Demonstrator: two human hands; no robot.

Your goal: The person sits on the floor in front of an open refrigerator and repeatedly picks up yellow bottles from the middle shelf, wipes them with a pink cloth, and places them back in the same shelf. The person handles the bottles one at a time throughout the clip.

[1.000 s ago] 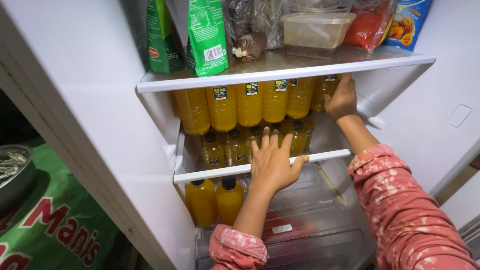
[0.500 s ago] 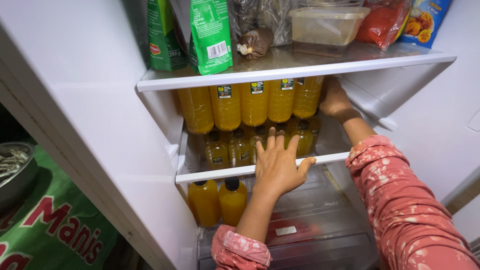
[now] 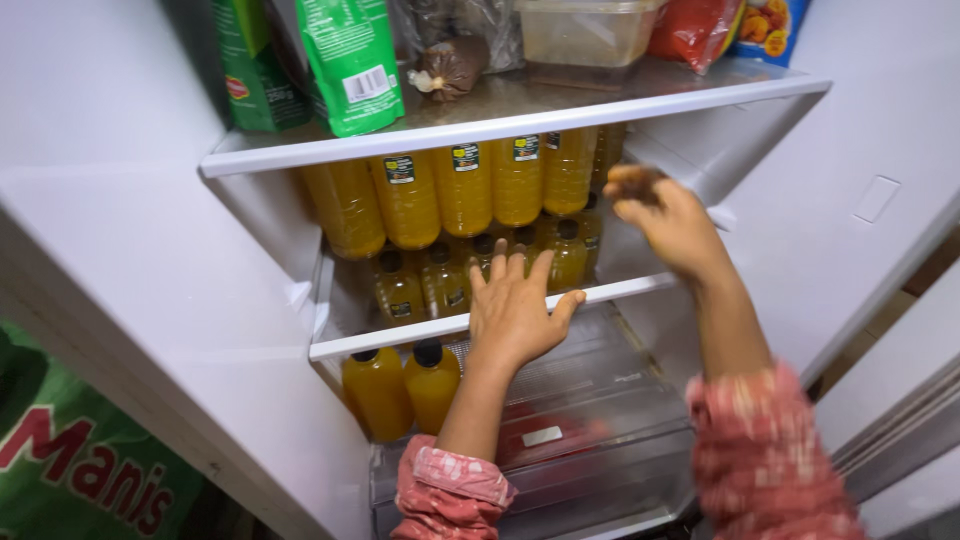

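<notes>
Hands: left [image 3: 515,310] flat on shelf [image 3: 400,335], right [image 3: 670,220] loosely open, empty.

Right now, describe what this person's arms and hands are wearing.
Both the left hand and right hand are bare: no gloves, rings or watch show. Both forearms are bare too, with pinkish-red sleeves in a pale blotchy print pushed up toward the elbows.

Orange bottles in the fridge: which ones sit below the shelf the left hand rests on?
The two black-capped orange bottles under the middle shelf, left of the clear drawer. All the others stand on that shelf, above the left hand.
</notes>
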